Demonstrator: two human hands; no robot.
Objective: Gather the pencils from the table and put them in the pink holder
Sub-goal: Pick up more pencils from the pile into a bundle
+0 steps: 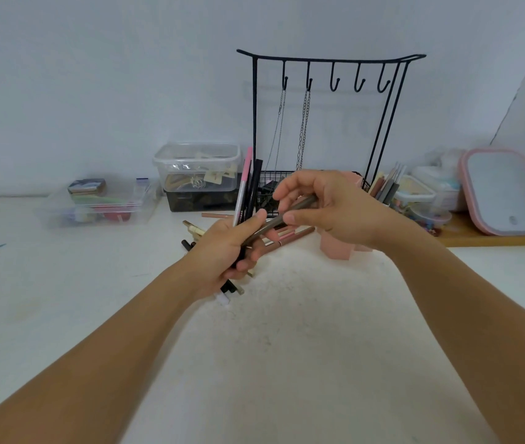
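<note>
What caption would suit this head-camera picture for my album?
Left hand grips a bundle of pencils while right hand passes it a brown pencil, pink holder behind.

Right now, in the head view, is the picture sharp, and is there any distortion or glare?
Head view: light is soft and even, no glare; wide-angle bending curves the black rack and stretches the forearms; the brown pencil between left hand and right hand looks slightly blurred; far boxes are soft.

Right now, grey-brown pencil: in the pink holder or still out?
Out. The grey-brown pencil is in the air, pinched by the right hand and touching the left hand, which grips a bundle of pencils. The pink holder sits behind.
</note>
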